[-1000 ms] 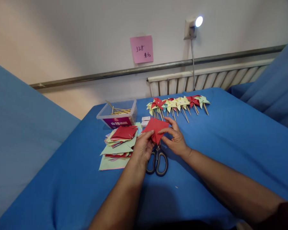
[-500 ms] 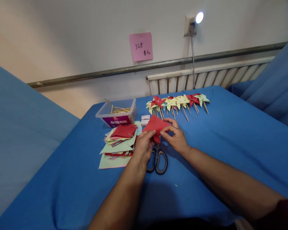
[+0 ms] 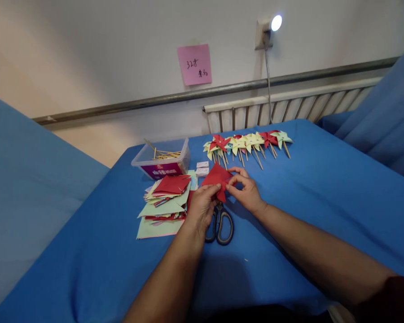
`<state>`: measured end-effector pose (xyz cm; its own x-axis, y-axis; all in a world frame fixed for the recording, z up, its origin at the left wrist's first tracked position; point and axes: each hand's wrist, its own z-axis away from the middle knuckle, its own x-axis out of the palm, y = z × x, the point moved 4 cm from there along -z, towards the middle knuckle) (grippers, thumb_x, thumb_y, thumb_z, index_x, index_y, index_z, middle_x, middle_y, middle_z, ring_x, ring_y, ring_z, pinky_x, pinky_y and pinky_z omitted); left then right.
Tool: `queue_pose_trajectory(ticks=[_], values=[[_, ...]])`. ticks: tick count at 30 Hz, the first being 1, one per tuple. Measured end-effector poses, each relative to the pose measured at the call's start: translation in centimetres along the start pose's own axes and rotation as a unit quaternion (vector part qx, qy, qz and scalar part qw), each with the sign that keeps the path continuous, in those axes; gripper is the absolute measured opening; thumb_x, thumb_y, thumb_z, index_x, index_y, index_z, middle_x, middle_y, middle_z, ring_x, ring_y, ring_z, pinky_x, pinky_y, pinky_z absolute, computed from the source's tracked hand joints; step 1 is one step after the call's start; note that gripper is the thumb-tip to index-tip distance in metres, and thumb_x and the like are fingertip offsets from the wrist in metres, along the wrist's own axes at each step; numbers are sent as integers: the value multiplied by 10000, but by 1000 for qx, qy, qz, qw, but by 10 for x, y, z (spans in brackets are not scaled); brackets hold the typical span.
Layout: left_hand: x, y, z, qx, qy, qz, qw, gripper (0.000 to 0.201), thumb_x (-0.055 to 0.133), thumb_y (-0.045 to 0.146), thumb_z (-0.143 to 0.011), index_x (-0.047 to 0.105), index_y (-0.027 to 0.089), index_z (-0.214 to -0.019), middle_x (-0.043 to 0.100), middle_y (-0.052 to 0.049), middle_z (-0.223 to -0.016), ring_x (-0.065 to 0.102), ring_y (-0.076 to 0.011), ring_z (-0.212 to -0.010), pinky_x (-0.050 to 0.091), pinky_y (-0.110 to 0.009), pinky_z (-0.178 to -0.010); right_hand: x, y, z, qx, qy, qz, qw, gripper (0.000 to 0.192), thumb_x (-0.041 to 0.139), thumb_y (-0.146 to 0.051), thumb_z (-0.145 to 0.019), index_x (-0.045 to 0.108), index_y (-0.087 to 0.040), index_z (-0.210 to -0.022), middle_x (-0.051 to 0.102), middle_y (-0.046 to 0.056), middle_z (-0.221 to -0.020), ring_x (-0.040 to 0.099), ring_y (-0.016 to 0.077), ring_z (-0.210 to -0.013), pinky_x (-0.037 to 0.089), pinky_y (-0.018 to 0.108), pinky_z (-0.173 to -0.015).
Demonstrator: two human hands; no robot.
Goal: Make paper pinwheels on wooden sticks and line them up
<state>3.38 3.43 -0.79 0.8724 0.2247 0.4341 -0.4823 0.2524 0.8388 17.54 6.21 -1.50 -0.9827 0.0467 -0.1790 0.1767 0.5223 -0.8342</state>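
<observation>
A red paper square (image 3: 216, 178) is held just above the blue cloth at the middle of the table. My left hand (image 3: 200, 207) pinches its lower left edge. My right hand (image 3: 246, 191) pinches its right side and bends a corner inward. Black-handled scissors (image 3: 220, 223) lie on the cloth right under both hands. To the left of my left hand sits a loose stack of red, green and yellow paper squares (image 3: 164, 202).
A row of finished paper pinwheels on wooden sticks (image 3: 247, 143) lies beyond the hands. A clear plastic box with sticks (image 3: 162, 158) stands at the back left, small white boxes (image 3: 202, 168) beside it. Blue-covered surfaces flank the table (image 3: 323, 188).
My right hand has folded more of the red paper inward, so the sheet looks smaller and narrower. The view has shifted slightly; both hands stay over the scissors.
</observation>
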Motion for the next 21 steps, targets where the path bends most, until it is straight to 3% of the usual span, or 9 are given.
queue_pose_trajectory(ticks=[21], values=[[-2, -3, -4, 7, 13, 2, 1000, 227, 814, 169, -544, 612, 117, -633, 629, 2, -581, 571, -98, -531, 460, -213, -527, 3, 4, 2, 6, 2, 2, 1000, 120, 663, -238, -753, 609, -208, -649, 614, 103, -1129, 576, 245, -1095, 394, 417, -979]])
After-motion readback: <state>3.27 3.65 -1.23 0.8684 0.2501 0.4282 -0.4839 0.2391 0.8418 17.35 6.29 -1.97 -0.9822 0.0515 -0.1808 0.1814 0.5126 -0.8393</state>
